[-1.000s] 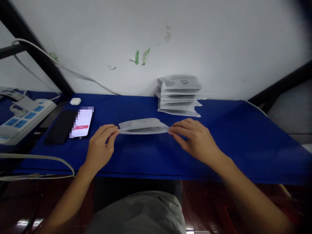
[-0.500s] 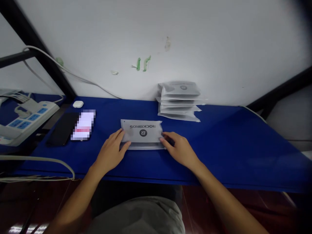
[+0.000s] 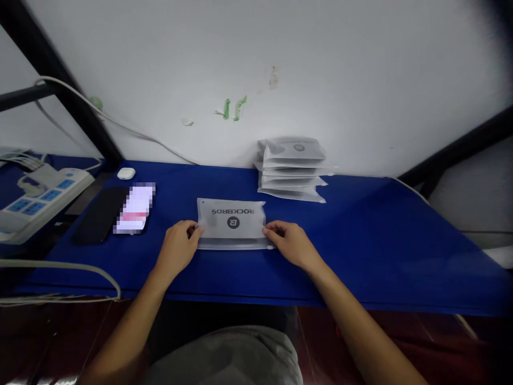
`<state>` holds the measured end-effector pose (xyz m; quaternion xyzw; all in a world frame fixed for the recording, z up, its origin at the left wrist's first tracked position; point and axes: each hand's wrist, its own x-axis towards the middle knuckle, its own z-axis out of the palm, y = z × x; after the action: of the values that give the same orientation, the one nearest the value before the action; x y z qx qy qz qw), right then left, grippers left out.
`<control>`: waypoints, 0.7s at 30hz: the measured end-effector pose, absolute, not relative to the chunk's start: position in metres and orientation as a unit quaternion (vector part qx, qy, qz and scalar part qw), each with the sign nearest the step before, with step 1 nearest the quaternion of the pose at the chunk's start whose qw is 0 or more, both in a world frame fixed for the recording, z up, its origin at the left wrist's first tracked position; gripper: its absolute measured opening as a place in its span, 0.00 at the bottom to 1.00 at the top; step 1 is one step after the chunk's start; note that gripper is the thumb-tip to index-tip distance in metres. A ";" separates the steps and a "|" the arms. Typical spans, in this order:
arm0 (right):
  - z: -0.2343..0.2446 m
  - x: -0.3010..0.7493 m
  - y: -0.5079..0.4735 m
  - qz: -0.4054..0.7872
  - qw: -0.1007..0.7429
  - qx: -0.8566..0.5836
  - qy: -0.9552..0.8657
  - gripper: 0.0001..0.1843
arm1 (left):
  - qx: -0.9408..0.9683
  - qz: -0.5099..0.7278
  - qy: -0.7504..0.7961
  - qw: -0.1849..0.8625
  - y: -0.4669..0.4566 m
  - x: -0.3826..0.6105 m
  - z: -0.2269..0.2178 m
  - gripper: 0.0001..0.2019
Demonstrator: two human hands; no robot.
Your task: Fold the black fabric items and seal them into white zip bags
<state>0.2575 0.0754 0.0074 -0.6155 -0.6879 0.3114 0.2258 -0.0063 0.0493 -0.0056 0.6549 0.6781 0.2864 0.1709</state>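
Note:
A frosted zip bag (image 3: 218,225) printed ROCKBROS with a round dark logo lies flat on the blue tabletop in front of me, its lettering upside down from my side. My left hand (image 3: 180,245) pinches the bag's left edge between thumb and curled fingers. At the opposite edge, my right hand (image 3: 290,241) grips the bag with thumb on top and fingers underneath. The zip strip runs along the edge nearest me. Behind the bag, against the wall, stands a stack of similar frosted bags (image 3: 294,152).
On the left of the blue table (image 3: 385,246) lie a lit phone (image 3: 135,208), a dark phone (image 3: 98,216) and a white earbud case (image 3: 126,173). A power strip (image 3: 44,200) with plugs sits farther left. A white cable (image 3: 136,132) runs along the wall.
My left hand has gone from resting spread over the bag's left side to pinching its left edge. My right hand stays at the right edge. The view has shifted slightly.

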 end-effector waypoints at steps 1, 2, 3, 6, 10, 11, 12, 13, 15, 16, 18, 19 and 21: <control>0.007 0.257 0.076 0.319 0.226 -0.618 -0.682 0.12 | 0.643 0.278 0.689 0.187 0.050 -0.005 -0.004 0.09; 0.006 0.257 0.076 0.324 0.227 -0.620 -0.677 0.12 | 0.633 0.271 0.697 0.199 0.050 -0.004 -0.003 0.09; 0.006 0.257 0.076 0.327 0.227 -0.622 -0.674 0.13 | 0.626 0.268 0.702 0.208 0.050 -0.003 -0.002 0.09; 0.004 0.258 0.077 0.339 0.230 -0.624 -0.666 0.13 | 0.618 0.275 0.702 0.222 0.049 0.000 0.000 0.09; -0.001 0.262 0.078 0.365 0.236 -0.614 -0.659 0.14 | 0.611 0.289 0.697 0.239 0.047 0.000 0.000 0.10; -0.002 0.264 0.078 0.374 0.240 -0.611 -0.655 0.15 | 0.610 0.289 0.696 0.243 0.047 -0.001 0.000 0.10; -0.003 0.265 0.079 0.386 0.243 -0.606 -0.651 0.15 | 0.609 0.288 0.696 0.247 0.046 -0.001 0.000 0.10; -0.004 0.266 0.079 0.399 0.247 -0.602 -0.646 0.15 | 0.609 0.287 0.696 0.249 0.046 -0.001 0.000 0.11; -0.006 0.268 0.080 0.424 0.254 -0.596 -0.633 0.15 | 0.611 0.286 0.695 0.248 0.046 -0.001 0.000 0.12; -0.006 0.268 0.080 0.433 0.256 -0.594 -0.627 0.14 | 0.612 0.287 0.695 0.245 0.046 0.000 0.000 0.12; -0.005 0.269 0.080 0.446 0.261 -0.592 -0.619 0.13 | 0.618 0.288 0.692 0.238 0.047 0.001 -0.001 0.13; -0.004 0.269 0.079 0.449 0.262 -0.591 -0.616 0.13 | 0.621 0.289 0.690 0.234 0.048 0.001 -0.001 0.13; -0.001 0.269 0.077 0.454 0.263 -0.590 -0.614 0.12 | 0.624 0.288 0.689 0.229 0.048 0.002 -0.001 0.14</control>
<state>0.2693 0.0772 -0.0012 -0.5900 -0.6135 0.4542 0.2630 0.0020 0.0484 -0.0011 0.6239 0.6895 0.2879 0.2293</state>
